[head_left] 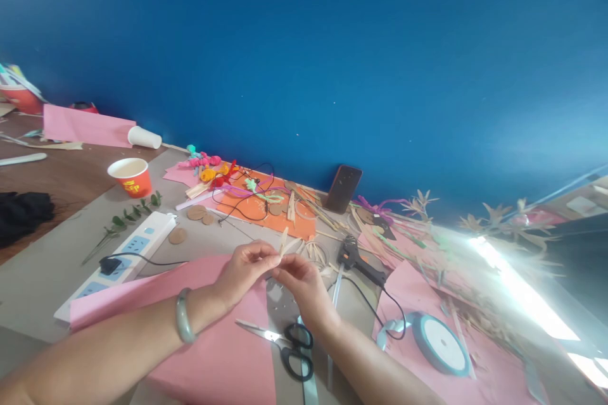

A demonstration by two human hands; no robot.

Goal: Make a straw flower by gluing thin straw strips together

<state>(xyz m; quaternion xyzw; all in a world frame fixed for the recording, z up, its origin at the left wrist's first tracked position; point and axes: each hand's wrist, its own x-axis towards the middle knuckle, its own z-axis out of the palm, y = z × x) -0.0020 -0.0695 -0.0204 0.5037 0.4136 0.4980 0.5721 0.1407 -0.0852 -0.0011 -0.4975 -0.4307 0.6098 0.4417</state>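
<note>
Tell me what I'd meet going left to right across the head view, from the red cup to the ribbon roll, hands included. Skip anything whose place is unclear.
Red cup → lone brown disc → left hand → right hand → glue gun → ribbon roll.

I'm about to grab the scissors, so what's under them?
The scissors lie partly over pink paper, partly over pale blue ribbon and the grey work surface. Whatever they directly cover can't be seen.
</note>
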